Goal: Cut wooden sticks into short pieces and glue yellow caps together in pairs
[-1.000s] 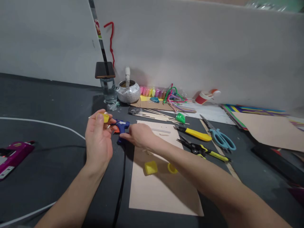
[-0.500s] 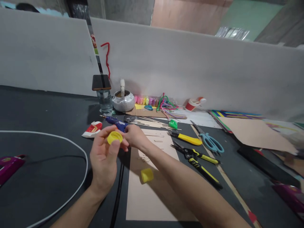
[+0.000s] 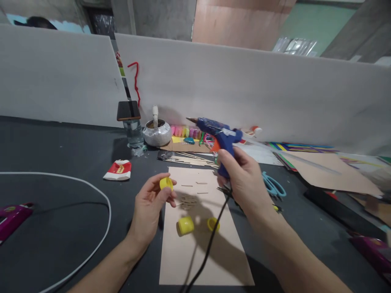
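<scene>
Between the thumb and fingers of my left hand (image 3: 149,207) is a small yellow bottle cap (image 3: 166,184), tilted on its side. My right hand (image 3: 244,179) grips the handle of a blue hot glue gun (image 3: 220,132) with an orange trigger; its nozzle points left and a clear glue stick trails out the back. The gun's black cord (image 3: 210,244) hangs down across a beige sheet (image 3: 195,270). On that sheet lie a yellow cylinder-shaped piece (image 3: 186,225), another yellow cap (image 3: 213,224) and a little pile of short sticks (image 3: 187,202).
A phone (image 3: 128,110) rests on a glass of water (image 3: 133,133), beside a silver pot (image 3: 157,133). A red-and-white packet (image 3: 118,170) lies left. Blue-handled scissors (image 3: 274,185) and coloured sheets (image 3: 330,162) are on the right. A white cable (image 3: 104,197) curves at left.
My right hand has lifted the glue gun off the table and brought it to the right. My left hand, still pinching the cap, has shifted right and slightly down.
</scene>
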`<state>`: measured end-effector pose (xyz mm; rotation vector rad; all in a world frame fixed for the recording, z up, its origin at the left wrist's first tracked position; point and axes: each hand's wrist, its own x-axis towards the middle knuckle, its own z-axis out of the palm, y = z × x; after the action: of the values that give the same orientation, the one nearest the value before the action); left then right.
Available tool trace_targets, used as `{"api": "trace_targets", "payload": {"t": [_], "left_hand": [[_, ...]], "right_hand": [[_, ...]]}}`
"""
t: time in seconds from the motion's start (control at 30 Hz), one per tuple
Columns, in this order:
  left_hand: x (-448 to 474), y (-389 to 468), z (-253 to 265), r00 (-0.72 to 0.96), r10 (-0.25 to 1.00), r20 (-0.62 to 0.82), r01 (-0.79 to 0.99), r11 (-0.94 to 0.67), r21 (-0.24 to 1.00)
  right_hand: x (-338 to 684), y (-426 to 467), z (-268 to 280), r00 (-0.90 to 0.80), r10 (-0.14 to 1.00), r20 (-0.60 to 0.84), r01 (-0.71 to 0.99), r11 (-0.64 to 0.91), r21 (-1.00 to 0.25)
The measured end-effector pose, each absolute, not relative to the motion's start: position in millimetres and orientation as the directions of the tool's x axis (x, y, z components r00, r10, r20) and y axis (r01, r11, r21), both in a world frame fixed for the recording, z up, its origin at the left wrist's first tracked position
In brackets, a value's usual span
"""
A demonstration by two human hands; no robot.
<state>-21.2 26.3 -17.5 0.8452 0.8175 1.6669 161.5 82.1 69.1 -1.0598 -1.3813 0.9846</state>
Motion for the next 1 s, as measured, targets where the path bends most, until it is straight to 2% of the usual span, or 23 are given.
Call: {"api": "trace_targets", "payload": {"t": [0.13,0.27,0.43,0.53,0.63,0.73,0.87,1.0], "left_hand": [[-17.6,30.3,-19.5,-0.096,0.994,-0.053,-0.570,-0.012,0.822],[-14.5,30.8,-18.5,-0.025,0.989,-0.143,-0.596,0.100,0.797],[-15.3,30.4,-14.2,0.000,0.988,-0.153,-0.595,0.123,0.794],[-16.1,28.4,-12.6,0.023,0.988,-0.153,-0.595,0.136,0.792],[-16.7,27.0,-13.6,0.058,0.989,-0.138,-0.599,0.145,0.787],[-16.9,27.1,-16.3,0.105,0.987,-0.124,-0.610,0.162,0.776],[-15.7,28.2,-17.6,0.085,0.988,-0.131,-0.626,0.155,0.764],[-13.7,27.6,-16.4,0.099,0.982,-0.162,-0.629,0.188,0.755]], "right_hand": [[188.9,65.2,53.5,0.024,0.983,0.183,0.042,0.182,-0.982],[203.2,54.8,31.8,0.057,0.992,0.110,0.027,0.109,-0.994],[209.5,45.5,17.5,0.052,0.997,0.054,0.062,0.051,-0.997],[209.6,39.8,14.7,0.030,0.999,-0.017,0.023,-0.017,-1.000],[210.6,34.7,12.2,0.091,0.992,-0.084,-0.029,-0.082,-0.996],[214.2,29.9,9.5,0.120,0.984,-0.134,-0.006,-0.134,-0.991],[220.4,22.1,7.2,0.121,0.971,-0.204,0.023,-0.209,-0.978],[229.7,17.6,4.4,0.173,0.927,-0.334,-0.057,-0.329,-0.943]]}}
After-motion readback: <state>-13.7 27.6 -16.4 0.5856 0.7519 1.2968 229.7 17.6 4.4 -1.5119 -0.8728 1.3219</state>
